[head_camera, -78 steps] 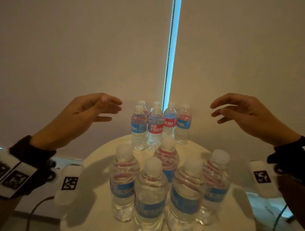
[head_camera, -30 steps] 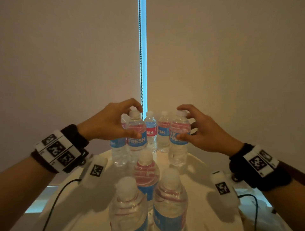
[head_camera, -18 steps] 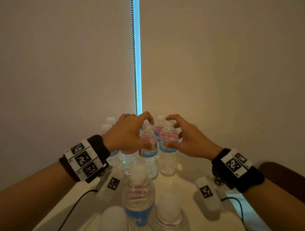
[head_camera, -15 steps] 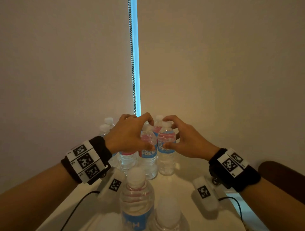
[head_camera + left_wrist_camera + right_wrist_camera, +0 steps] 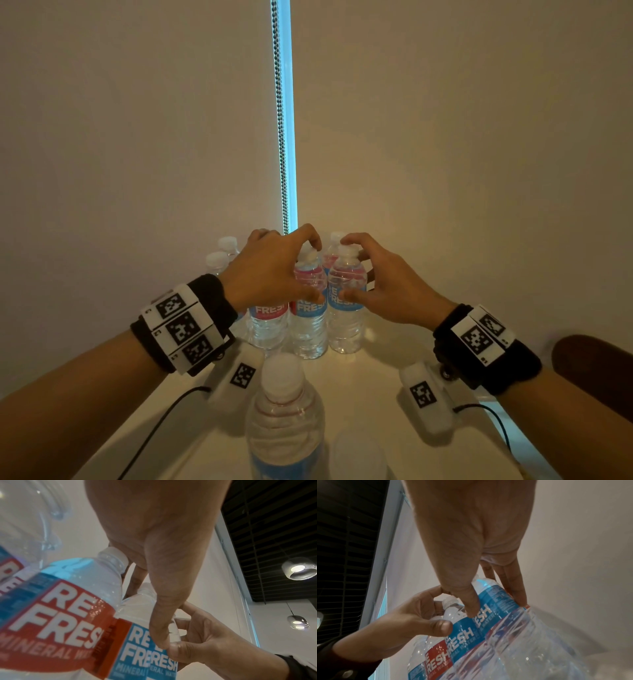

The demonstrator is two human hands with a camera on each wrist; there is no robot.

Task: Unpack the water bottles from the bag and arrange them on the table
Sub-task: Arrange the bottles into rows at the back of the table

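The left hand (image 5: 270,270) and the right hand (image 5: 387,287) each grip one bottle (image 5: 346,301) in the far cluster on the table (image 5: 363,380). Squeezing them together may knock the touching neighbours over.

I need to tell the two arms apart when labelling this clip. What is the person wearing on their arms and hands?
Both forearms are bare, no sleeves or gloves. The left hand and right hand each have a black wristband carrying white blocks with black square code markers. A small white unit with its own marker hangs under each wrist, trailing a dark cable.
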